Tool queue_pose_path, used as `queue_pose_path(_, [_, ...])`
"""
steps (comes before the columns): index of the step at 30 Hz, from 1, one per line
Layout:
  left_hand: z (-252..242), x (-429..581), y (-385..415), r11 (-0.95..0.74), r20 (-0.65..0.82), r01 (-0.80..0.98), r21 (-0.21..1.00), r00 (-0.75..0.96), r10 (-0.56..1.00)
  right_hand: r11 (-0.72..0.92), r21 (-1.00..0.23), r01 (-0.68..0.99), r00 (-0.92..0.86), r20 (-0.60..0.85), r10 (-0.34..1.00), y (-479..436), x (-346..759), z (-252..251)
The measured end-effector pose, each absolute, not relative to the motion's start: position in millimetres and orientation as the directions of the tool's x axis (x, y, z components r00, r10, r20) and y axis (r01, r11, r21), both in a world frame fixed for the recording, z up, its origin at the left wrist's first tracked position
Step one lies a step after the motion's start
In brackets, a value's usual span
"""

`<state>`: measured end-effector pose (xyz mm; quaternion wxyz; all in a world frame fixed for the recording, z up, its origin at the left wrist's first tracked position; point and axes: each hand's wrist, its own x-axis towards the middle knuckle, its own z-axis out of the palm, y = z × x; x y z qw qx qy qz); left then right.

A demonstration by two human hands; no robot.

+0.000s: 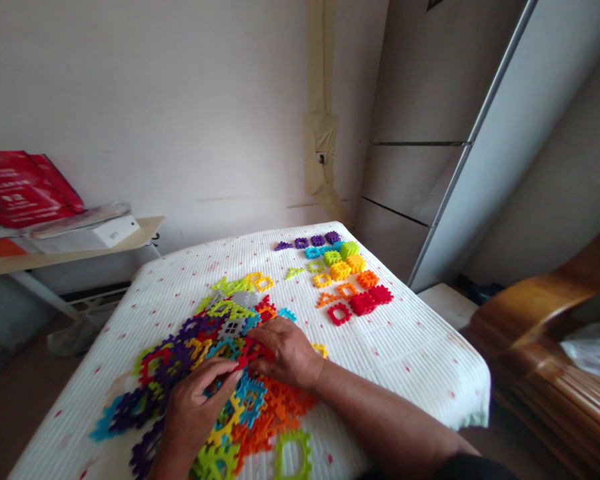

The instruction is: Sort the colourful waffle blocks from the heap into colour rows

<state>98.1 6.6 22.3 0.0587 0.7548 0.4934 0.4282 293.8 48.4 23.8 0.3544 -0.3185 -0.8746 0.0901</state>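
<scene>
A heap of colourful plastic interlocking pieces (215,333) lies on a white quilted table cover (405,347). My left hand (193,407) rests on the heap's near side, fingers stretched toward a red piece (247,352). My right hand (283,350) lies palm-down on the heap, its fingertips curled onto the same red piece. Farther back, sorted pieces sit in rows: purple (317,241), green (341,253), yellow and orange (347,268), red (365,301).
A low shelf (70,250) at the left holds red packets (25,187) and a white box. A wooden furniture piece (545,333) stands at the right. A grey wardrobe door (480,133) rises behind the table. A green square piece (293,453) lies near the front edge.
</scene>
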Motion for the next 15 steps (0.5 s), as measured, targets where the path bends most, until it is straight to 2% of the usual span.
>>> queue_pose_path(7, [21.3,97.6,8.2,-0.542,0.614,0.692,0.477,0.178,0.769,0.735,-0.446,0.51,-0.524,0.516,0.677,47.8,290.9,20.7])
queue_pose_path(15, [24.0,99.9,8.0,-0.498,0.555,0.683,0.534,0.162,0.816,0.742,-0.477,0.471,-0.517,0.532,0.67,47.2,290.3,21.0])
